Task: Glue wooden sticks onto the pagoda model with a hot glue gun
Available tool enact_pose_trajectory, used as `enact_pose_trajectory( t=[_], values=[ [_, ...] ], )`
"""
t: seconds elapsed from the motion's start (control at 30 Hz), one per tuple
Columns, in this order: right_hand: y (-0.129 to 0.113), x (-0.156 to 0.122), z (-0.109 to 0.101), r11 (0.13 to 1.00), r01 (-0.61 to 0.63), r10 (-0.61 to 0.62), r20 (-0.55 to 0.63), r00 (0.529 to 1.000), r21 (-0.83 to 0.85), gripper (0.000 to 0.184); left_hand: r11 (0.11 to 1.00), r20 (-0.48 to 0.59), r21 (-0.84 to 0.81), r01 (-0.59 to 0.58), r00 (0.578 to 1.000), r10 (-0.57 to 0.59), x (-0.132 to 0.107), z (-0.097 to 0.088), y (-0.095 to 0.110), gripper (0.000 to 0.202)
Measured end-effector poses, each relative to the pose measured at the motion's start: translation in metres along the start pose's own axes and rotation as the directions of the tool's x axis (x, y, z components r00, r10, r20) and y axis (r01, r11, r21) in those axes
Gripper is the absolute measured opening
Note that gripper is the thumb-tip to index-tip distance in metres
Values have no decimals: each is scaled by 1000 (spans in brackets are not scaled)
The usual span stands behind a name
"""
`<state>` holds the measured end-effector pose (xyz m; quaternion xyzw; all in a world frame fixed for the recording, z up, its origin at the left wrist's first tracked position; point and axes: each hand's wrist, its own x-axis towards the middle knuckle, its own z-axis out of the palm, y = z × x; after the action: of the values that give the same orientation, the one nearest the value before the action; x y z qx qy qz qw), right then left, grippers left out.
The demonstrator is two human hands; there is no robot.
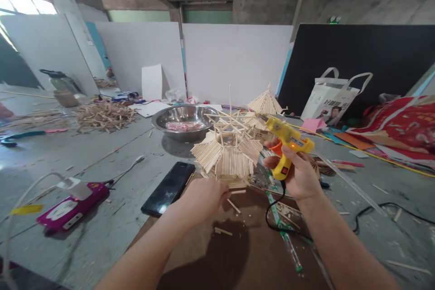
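My right hand [301, 174] is wrapped around a yellow hot glue gun [287, 138] with an orange trigger and a lit orange light. Its nozzle points left, over a pavilion model [234, 154] built of thin wooden sticks. The model stands upright on a brown board [217, 253], with a sloping stick roof and an open stick frame on top. At the model's lower front edge is my left hand [207, 197], its fingers curled and mostly hidden behind its back. I cannot make out what they hold. Behind the glue gun stands a second stick model with a pointed roof [267, 99].
A black phone [168, 188] lies left of the model. Further left is a purple power strip [76, 204] with a white plug. A metal bowl [185, 122] and a stick pile [103, 115] sit behind. The glue gun's black cord [272, 226] loops across the board. A white bag [329, 99] stands back right.
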<state>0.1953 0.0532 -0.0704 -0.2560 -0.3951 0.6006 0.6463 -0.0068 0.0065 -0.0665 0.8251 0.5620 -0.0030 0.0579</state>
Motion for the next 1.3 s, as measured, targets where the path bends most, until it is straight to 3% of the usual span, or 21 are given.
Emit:
enact_pose_trajectory(
  t=[0.2, 0.4, 0.67, 0.8, 0.93, 1.3],
  values=[
    [-23, -9, -4, 959, 209, -194, 94, 977, -192, 14, 982, -255, -174, -72, 967, 26, -1, -36, 12, 33],
    [-36, -18, -6, 857, 289, -271, 105, 957, -426, 13, 903, -336, -378, -203, 939, 71, 7, -59, 7, 26],
    [-48, -18, -12, 825, 265, -270, 65, 961, -499, 21, 714, -340, -687, -133, 928, -154, 23, -44, 5, 22],
    [-47, -17, -17, 804, 279, -295, 56, 954, -525, 24, 739, -382, -662, -130, 906, -184, 26, -40, 2, 25],
    [-46, -20, -15, 797, 234, -239, 64, 969, -557, 25, 726, -404, -678, -116, 884, -236, 28, -39, -1, 29],
    [-47, -21, -17, 823, 204, -214, 43, 976, -531, 22, 708, -406, -688, -161, 894, -191, 27, -37, -1, 28]
  ],
)
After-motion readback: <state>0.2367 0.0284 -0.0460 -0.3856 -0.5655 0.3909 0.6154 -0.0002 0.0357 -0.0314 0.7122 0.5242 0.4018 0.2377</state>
